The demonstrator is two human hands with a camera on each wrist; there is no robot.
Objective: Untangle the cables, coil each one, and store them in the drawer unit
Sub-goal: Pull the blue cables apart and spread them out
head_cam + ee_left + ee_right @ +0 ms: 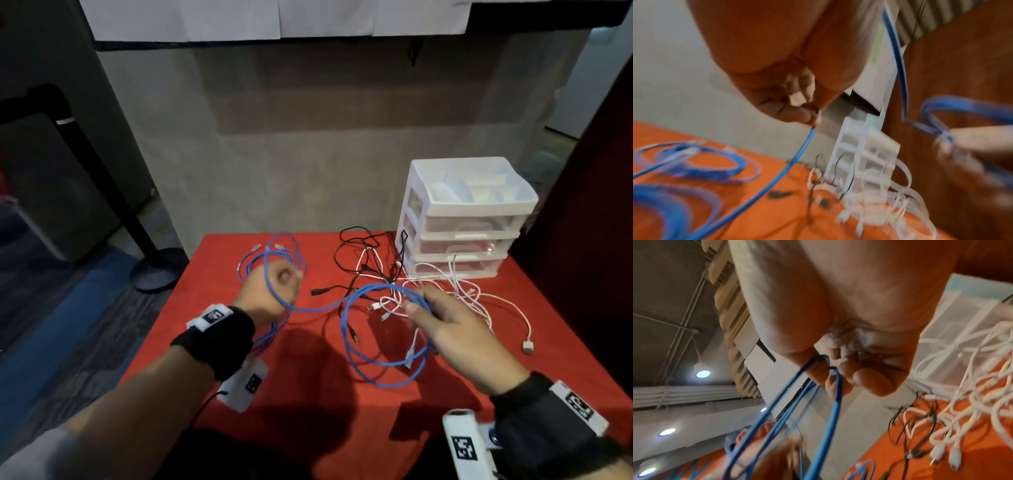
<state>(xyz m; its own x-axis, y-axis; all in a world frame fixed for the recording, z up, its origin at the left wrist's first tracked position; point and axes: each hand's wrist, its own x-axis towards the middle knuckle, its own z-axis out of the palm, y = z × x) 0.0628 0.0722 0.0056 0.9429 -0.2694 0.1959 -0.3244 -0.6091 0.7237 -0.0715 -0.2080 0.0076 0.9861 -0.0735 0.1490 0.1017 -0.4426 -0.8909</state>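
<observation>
A blue cable [383, 363] hangs in loops between both hands above the red table [308, 383]. My right hand [445, 322] pinches its coiled loops [830, 386] at thumb and fingers. My left hand [274, 287] is raised to the left and grips a strand of the same blue cable [807, 142]. A second blue cable [274, 260] lies coiled on the cloth behind the left hand. A tangle of black cables [363, 260] and white cables [455, 291] lies in front of the white drawer unit [469, 219], whose drawers are closed.
A black stand with a round base [157, 270] is on the floor left of the table. A dark panel [589, 205] rises to the right of the drawer unit. The table's near part [308, 411] lies in shadow.
</observation>
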